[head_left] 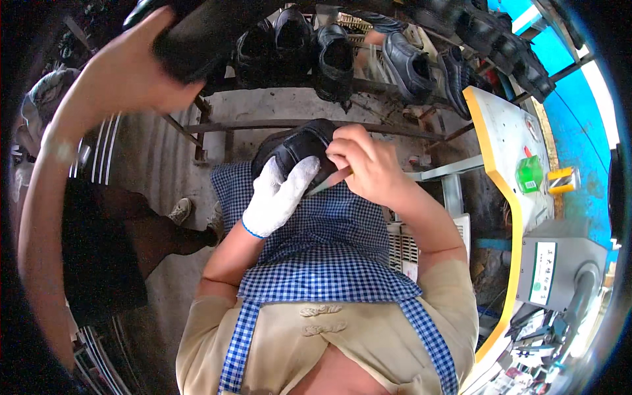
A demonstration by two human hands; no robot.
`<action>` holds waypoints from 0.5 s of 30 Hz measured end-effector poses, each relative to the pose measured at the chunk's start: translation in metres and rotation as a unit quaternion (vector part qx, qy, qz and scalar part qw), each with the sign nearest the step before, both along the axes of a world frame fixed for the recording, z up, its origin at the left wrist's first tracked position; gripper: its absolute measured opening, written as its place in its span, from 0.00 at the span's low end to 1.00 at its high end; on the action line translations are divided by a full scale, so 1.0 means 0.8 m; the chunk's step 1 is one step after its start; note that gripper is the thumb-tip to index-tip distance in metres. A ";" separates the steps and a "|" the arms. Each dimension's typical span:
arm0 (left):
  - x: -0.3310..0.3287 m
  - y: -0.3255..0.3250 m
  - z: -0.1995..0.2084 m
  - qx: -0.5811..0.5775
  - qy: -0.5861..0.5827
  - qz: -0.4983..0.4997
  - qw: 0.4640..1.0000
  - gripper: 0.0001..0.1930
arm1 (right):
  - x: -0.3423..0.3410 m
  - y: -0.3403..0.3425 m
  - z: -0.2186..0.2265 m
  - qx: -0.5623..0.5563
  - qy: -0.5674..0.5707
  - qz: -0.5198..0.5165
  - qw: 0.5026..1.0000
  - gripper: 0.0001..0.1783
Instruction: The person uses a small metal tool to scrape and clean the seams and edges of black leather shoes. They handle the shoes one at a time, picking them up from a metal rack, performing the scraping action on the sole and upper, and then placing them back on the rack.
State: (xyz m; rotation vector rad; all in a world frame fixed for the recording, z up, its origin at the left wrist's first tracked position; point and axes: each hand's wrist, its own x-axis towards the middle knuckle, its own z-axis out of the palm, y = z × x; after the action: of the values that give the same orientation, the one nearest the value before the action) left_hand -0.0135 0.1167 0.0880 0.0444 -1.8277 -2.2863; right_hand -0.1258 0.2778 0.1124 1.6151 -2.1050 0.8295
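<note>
I hold a black shoe (pixel 289 148) over my checked apron (pixel 329 227), a little toward 11 o'clock from the middle of my view. To work well here, I judge that the shoe should be braced firmly before the slim tool (pixel 326 185) bears on it, since a loose shoe could roll under pressure. Small, light strokes seem safest, with the tool lying shallow so that it doesn't score the upper. Its pale end points toward 8 o'clock, close to my gloved thumb, so I should mind that gap; whether the end touches the shoe I cannot tell.

My left hand (pixel 275 201), in a white glove, grips the shoe from 6 o'clock, with 2 digits spread in a moderate V over the upper; what lies beneath is hidden. My bare right hand (pixel 368 164), at 3 o'clock from the shoe, is closed narrowly around the tool, fingers curled beside the shoe's edge.

At 10 o'clock, a co-worker's hand (pixel 135 69) reaches near the shoe rack (pixel 283 124).
</note>
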 end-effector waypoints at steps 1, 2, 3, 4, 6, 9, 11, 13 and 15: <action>0.000 0.000 0.001 -0.027 0.000 0.010 1.000 0.15 | -0.003 -0.003 -0.005 -0.031 -0.038 0.011 0.999 0.10; -0.001 0.001 0.004 -0.054 0.001 0.019 0.998 0.15 | -0.007 -0.006 -0.012 -0.061 -0.075 0.021 0.995 0.12; -0.002 0.001 0.005 -0.082 0.002 0.028 0.996 0.16 | -0.010 -0.008 -0.017 -0.091 -0.112 0.031 0.989 0.15; -0.004 -0.001 0.000 -0.098 -0.036 0.027 0.994 0.16 | -0.013 -0.007 -0.018 -0.093 -0.090 0.024 0.991 0.15; 0.002 -0.003 -0.009 -0.194 -0.023 0.066 0.979 0.16 | -0.003 -0.002 0.001 -0.018 -0.048 0.001 0.999 0.16; -0.001 0.002 -0.004 -0.230 -0.015 0.106 0.967 0.14 | 0.006 0.005 0.011 0.051 0.064 -0.023 0.996 0.20; -0.005 0.007 0.001 -0.221 -0.029 0.117 0.968 0.13 | 0.005 0.003 0.018 0.094 0.143 -0.035 0.985 0.21; -0.009 0.008 0.002 -0.212 -0.059 0.118 0.968 0.12 | 0.003 0.000 0.023 0.112 0.191 -0.033 0.975 0.19; -0.010 0.009 -0.007 -0.326 0.060 0.207 0.920 0.08 | 0.003 -0.005 0.035 0.137 0.212 -0.025 0.967 0.18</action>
State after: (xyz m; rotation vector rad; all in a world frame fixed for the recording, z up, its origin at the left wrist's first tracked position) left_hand -0.0218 0.1240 0.0828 0.1602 -2.1626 -1.3025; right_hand -0.1230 0.2735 0.1404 1.6815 -1.9953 0.1513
